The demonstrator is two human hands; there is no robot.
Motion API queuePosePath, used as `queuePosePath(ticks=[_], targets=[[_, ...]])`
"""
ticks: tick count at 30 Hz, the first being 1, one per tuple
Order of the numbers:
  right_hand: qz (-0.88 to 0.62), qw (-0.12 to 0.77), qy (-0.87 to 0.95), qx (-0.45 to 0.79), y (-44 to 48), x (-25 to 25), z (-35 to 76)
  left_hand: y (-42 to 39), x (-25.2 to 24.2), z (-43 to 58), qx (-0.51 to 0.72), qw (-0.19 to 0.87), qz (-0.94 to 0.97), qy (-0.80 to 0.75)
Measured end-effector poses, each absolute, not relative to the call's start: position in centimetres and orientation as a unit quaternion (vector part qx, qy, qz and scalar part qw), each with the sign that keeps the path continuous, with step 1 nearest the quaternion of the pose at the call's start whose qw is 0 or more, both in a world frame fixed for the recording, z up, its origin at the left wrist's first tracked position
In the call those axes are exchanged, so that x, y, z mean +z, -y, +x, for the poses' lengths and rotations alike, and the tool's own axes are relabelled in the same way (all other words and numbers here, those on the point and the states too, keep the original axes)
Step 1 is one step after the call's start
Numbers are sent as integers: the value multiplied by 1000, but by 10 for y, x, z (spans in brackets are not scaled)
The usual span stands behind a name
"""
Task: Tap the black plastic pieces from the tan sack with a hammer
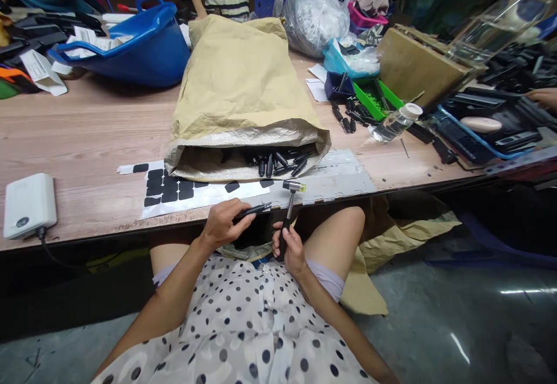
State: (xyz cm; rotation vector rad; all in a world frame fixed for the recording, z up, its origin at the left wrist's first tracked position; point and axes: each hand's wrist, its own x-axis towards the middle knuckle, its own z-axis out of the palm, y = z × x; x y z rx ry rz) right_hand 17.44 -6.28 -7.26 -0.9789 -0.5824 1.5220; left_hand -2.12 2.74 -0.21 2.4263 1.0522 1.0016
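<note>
My left hand (226, 221), closed, grips a slim black rod-shaped part (256, 209) whose thin tip points right. In my right hand (289, 247) is a small mallet (289, 210), held upright by its black handle, with a black and yellow head (295, 186) level with the table edge. Both hands are above my lap, just in front of the table, a little apart. Beyond them a large tan paper sack (248, 76) lies on the table with its mouth towards me. Several black cylindrical parts (278, 163) show inside that mouth.
A sheet of black stickers (169, 189) lies left of the sack on grey cardboard. Farther left are a white box with a cable (30, 205) and a blue basin (130, 47). To the right stand a green tray (376, 98) and a bottle (397, 123). Other people sit around the table.
</note>
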Motion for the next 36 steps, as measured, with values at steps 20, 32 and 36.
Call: queuePosePath(ticks=[20,32,36], targets=[[-410,578,244,662,61,-73,173,-11,-2,20,263,106,818,-500],[-414,573,243,664,60,-71,172,-109,-1,47,279,109,705,-643],[-418,571,245,663,60,-71,173,-86,4,23,277,122,726,-618]])
